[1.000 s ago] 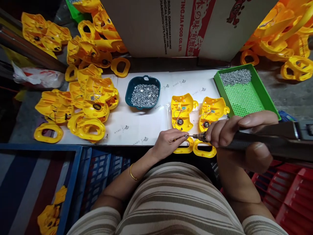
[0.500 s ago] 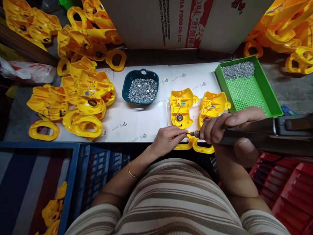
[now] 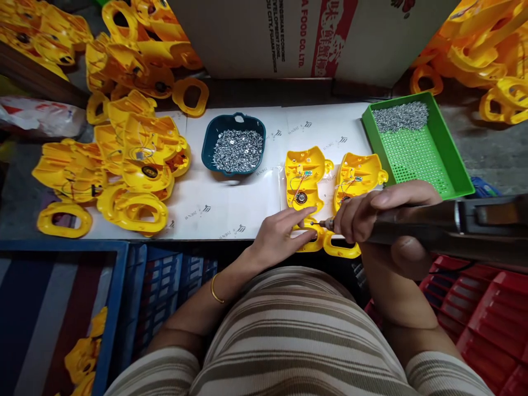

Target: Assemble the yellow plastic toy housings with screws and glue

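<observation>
Yellow ring (image 3: 318, 242), right of frame centre, lies at the tip of the screwdriver (image 3: 429, 221) wrapped in the right hand (image 3: 373, 214), while the left hand (image 3: 277, 234), thumb and fingers parted, grips nothing I can see remotely; I judge this screw-driving, needing steady pressure next.

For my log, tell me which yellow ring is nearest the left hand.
The ring at the screwdriver's tip: the left hand partly covers it; the right ring and others lie farther.
</observation>
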